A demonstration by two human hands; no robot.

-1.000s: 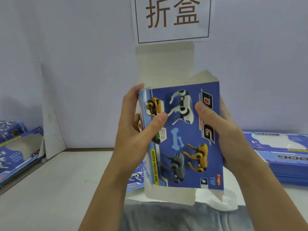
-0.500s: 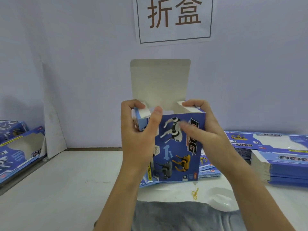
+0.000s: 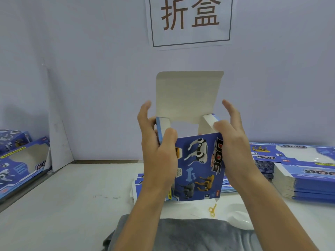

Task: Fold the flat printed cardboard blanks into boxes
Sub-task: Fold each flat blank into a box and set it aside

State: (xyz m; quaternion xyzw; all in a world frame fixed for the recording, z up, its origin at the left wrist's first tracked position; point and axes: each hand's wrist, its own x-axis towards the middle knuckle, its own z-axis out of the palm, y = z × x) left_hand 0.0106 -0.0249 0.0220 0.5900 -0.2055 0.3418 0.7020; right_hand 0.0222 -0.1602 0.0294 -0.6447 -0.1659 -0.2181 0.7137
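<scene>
Both index fingers lifted off since 0.5 s ago; box held mid-air by left hand and right hand, thumbs on side flaps. Two blank stacks right on bench, probably another behind box.

A white paper sign on the wall at twelve o'clock carries two large brown characters, 折盒, inside a thin dark frame. The upright blue box at the centre has "DOG" printed sideways down its front panel. The same "DOG" reads upside down on the stacked flat blanks at three o'clock, and part of it shows on the windowed box at nine o'clock. Smaller print is too blurred to read.
</scene>
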